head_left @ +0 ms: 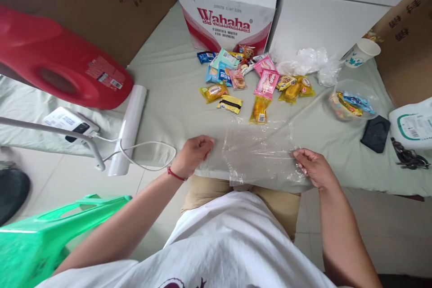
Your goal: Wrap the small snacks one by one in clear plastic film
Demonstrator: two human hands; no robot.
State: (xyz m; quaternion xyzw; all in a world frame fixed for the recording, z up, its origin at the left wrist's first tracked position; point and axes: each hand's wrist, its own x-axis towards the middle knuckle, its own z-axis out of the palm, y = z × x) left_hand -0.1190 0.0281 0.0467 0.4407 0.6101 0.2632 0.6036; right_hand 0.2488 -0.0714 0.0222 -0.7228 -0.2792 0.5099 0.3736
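A clear plastic bag [259,148] is spread flat over the front edge of the cloth-covered surface, in front of my body. My right hand [313,166] is closed, pinching the bag's right side between thumb and fingers. My left hand [194,155], with a red cord at the wrist, is closed beside the bag's left side; whether film lies between its fingertips is too faint to make out. Just beyond the bag lie wrapped snacks: a yellow packet [260,109], a yellow-and-black packet [230,104], pink packets [267,83] and several others in blue and gold.
Left are a red jug [60,63], a white roll [130,126], a power bank [70,126] with a cable and a green stool [57,225]. A Wahaha box [226,18] stands behind. Right are crumpled plastic [307,60], a paper cup [362,52], a snack bowl [353,101] and keys [409,155].
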